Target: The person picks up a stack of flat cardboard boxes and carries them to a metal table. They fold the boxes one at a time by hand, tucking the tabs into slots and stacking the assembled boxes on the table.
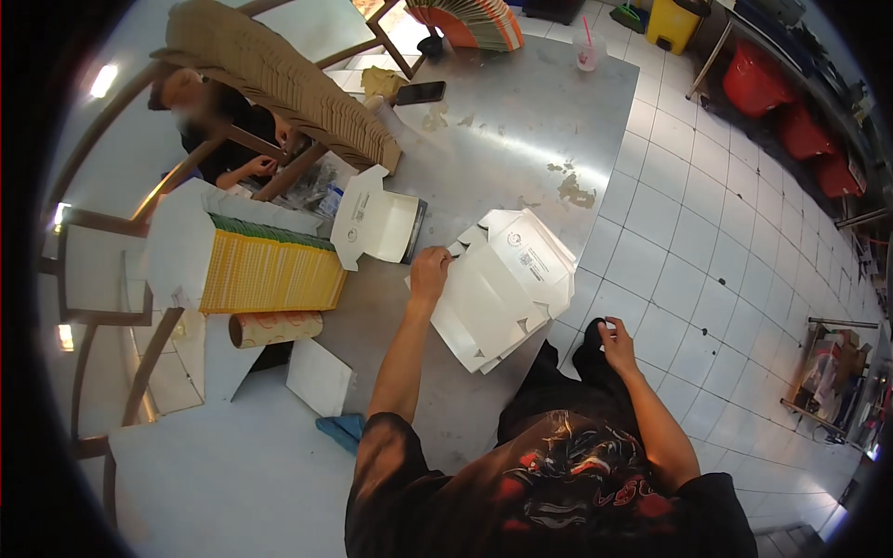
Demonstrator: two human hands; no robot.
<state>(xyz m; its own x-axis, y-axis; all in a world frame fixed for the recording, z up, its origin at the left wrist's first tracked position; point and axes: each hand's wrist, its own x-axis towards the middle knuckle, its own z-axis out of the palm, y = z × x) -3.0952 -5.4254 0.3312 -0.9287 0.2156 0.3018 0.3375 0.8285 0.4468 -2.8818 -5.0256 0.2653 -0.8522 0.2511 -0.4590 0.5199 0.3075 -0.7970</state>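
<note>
A white, partly folded carton blank (488,279) with printed text and a small code lies at the metal table's near edge. My left hand (430,272) is at its left side, fingers closed on a flap there. Off the table, my right hand (617,346) hangs near my dark-clad knee, fingers loosely apart, with nothing visible in it. Beyond my left hand, a small carton (386,223) stands folded up with its lid raised.
Left stands a stack of yellow-edged carton blanks (270,270); behind it runs a long row of brown cardboard (298,93). A cardboard tube (276,328), a phone (420,93) and a cup (586,54) are about. Another person (233,139) sits beyond the stacks.
</note>
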